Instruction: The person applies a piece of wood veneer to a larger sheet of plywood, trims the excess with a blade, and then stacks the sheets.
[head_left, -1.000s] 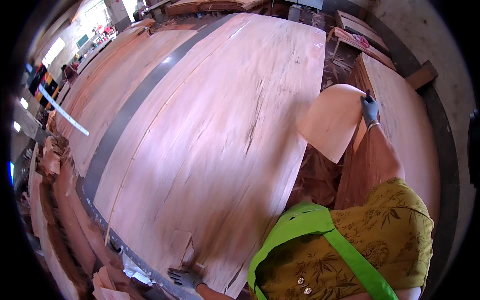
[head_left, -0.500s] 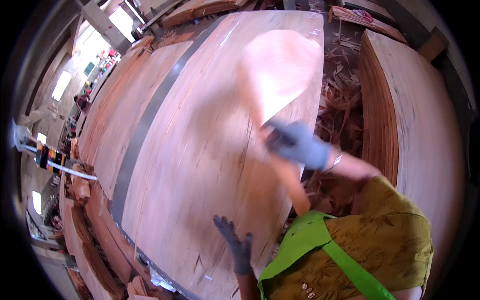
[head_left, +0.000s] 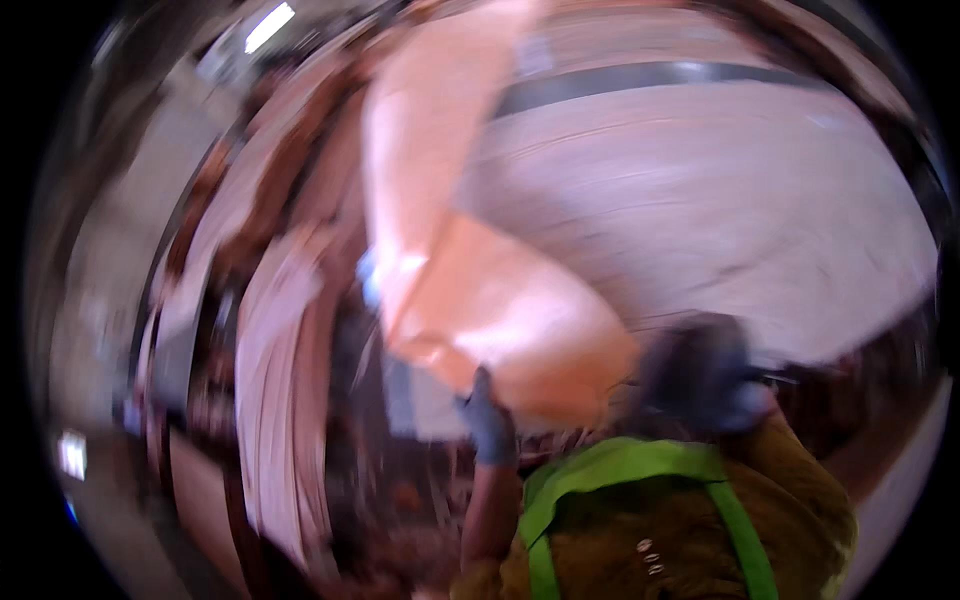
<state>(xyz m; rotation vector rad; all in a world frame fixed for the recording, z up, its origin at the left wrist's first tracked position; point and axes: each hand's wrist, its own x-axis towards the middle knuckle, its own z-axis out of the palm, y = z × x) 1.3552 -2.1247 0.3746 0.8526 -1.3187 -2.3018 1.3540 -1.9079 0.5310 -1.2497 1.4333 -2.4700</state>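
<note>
A thin, orange-tinted sheet of wood veneer [head_left: 500, 310] rises in front of me, bent and folded, its long part reaching up past the top of the view. At the sheet's lower edge, my left hand [head_left: 487, 425], in a grey glove, is closed on it, with one digit pointing up over its face. My right hand [head_left: 700, 370], in a dark glove, is smeared by motion next to the sheet's right end. Whether its fingers hold the veneer cannot be made out. A broad stack of pale wood sheets [head_left: 720, 210] lies behind both hands.
A dark strip [head_left: 640, 80] crosses between the pale stack and more wood beyond. On the left stand bundles of draped veneer [head_left: 285, 380] and further wood piles [head_left: 230, 210]. Scraps litter the dark floor [head_left: 400, 490] at lower left. Everything is blurred.
My view has swung to the left. The veneer, held by my right hand over the stack before, now stands folded in front of me. My left hand, open before, has closed on its lower edge.
</note>
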